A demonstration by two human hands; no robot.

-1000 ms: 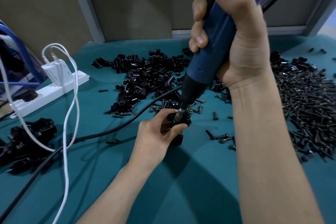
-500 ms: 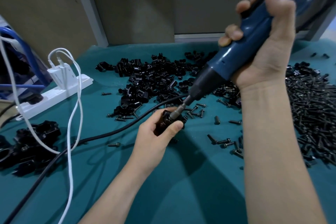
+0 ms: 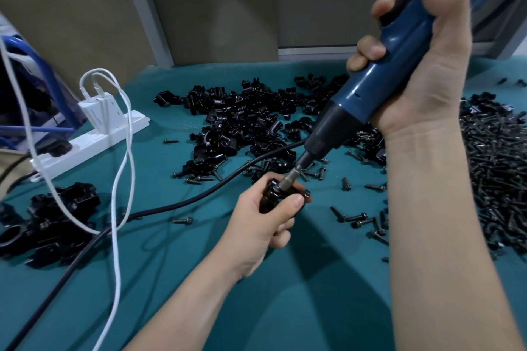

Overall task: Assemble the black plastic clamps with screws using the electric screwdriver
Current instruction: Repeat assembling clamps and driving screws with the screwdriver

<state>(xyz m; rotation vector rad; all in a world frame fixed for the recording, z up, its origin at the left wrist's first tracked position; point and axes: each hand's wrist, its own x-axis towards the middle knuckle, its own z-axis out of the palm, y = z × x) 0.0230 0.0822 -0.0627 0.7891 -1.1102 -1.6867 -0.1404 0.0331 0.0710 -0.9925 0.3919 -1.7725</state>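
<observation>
Your blue electric screwdriver (image 3: 379,88) slants down and to the left in your right hand (image 3: 427,65). Its metal bit meets the top of the small black clamp (image 3: 273,196) gripped in your left hand (image 3: 256,228). The view is too tight to tell whether the bit sits in a screw head. Behind the clamp lies a loose heap of black clamp parts (image 3: 245,117). On your right spreads a dense pile of dark screws (image 3: 496,168), with stray screws (image 3: 356,218) scattered between.
</observation>
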